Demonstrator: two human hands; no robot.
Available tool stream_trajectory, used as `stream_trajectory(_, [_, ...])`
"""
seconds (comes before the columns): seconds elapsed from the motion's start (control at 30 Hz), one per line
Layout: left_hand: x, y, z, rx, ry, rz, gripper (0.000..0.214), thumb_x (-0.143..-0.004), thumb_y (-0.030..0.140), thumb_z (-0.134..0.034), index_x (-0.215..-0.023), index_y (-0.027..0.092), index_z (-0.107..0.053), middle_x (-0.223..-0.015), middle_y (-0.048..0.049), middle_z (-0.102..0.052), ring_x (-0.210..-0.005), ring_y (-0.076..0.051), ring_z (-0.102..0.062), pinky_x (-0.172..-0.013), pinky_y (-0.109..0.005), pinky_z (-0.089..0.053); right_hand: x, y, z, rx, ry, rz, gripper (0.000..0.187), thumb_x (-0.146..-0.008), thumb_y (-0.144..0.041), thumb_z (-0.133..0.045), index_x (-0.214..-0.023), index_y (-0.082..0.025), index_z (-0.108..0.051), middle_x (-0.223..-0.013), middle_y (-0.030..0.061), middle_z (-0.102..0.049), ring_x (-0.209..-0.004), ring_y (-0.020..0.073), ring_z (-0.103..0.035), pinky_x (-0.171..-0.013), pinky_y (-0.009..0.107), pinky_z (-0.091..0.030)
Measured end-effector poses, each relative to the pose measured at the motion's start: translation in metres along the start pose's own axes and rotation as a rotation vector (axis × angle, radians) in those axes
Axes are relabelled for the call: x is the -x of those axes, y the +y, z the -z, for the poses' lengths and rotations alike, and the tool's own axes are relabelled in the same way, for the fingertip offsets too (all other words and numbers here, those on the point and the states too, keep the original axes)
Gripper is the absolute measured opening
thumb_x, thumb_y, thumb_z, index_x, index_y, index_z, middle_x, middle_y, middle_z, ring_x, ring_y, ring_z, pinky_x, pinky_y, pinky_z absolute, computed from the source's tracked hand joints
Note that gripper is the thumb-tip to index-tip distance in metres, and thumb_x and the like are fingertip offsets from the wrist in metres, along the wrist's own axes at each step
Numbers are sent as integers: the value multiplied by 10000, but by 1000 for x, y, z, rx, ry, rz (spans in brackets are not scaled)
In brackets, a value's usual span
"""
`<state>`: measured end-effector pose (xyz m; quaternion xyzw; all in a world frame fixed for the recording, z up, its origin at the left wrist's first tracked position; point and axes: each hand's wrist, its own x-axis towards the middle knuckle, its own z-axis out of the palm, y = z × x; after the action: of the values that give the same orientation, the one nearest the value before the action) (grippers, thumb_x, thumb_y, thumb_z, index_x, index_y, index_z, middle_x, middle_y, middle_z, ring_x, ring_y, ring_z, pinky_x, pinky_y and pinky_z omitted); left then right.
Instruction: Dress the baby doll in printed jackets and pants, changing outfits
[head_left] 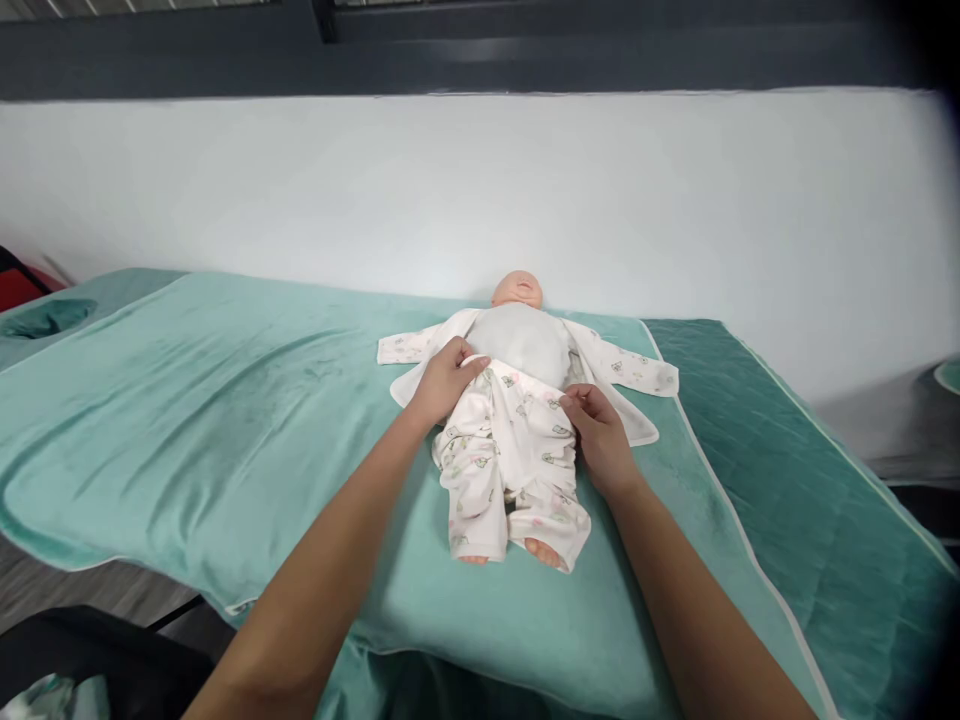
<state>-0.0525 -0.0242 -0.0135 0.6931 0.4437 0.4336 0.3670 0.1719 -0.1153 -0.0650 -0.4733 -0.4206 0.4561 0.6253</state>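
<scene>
A baby doll (517,292) lies on its back on a teal blanket (225,420), head toward the wall. It wears white printed trousers (510,450) and an open white jacket (622,372) spread to both sides, with its grey torso bare. My left hand (444,380) grips the waistband of the trousers at the doll's hip on the left of the picture, fingers curled over the cloth. At the other hip my right hand (600,432) pinches the waistband. The doll's bare feet stick out of the trouser legs.
The blanket covers a long padded table (810,480) with darker teal quilting showing at the right. A white wall (480,190) runs close behind the doll's head. A red object (19,285) sits at the far left edge. Dark floor lies below the table's near left edge.
</scene>
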Motion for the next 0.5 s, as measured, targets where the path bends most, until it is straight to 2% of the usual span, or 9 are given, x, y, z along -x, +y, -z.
stream_trajectory(0.07, [-14, -1, -1, 17, -1, -19, 286, -845, 410, -651, -761, 212, -462, -695, 48, -436, -671, -127, -406, -634, -263, -314, -2, 2, 3, -100, 59, -38, 211, -825, -381, -734, -867, -235, -589, -689, -49, -450, -594, 104, -380, -537, 240, -292])
stream_trajectory(0.13, [-23, -5, -4, 41, 52, -23, 287, -837, 416, -661, -768, 212, -471, -705, 45, -451, -683, -129, -415, -640, -260, -317, -4, 4, 5, -160, 93, -66, 217, -811, -373, -742, -857, -230, -585, -714, -44, -459, -613, 108, -399, -548, 237, -314])
stream_trajectory(0.23, [-26, -19, -12, 133, 106, 15, 298, -826, 438, -672, -768, 209, -491, -704, 41, -466, -693, -132, -428, -649, -253, -332, -7, 4, 7, -179, 120, -91, 239, -802, -386, -736, -883, -234, -570, -737, -39, -470, -627, 120, -428, -566, 243, -350])
stream_trajectory(0.37, [-17, -38, -21, 201, 124, 35, 318, -823, 470, -676, -763, 202, -516, -681, 46, -452, -669, -122, -411, -633, -245, -329, -7, 3, 6, -41, 87, -44, 248, -840, -429, -686, -916, -241, -543, -736, -35, -448, -623, 131, -428, -563, 255, -356])
stream_trajectory(0.5, [-7, -40, -22, 150, 118, 30, 316, -842, 489, -657, -775, 207, -531, -669, 49, -447, -656, -124, -413, -633, -253, -333, -1, 1, 1, 166, 55, 85, 227, -887, -452, -638, -937, -244, -563, -702, -36, -424, -599, 130, -397, -543, 260, -334])
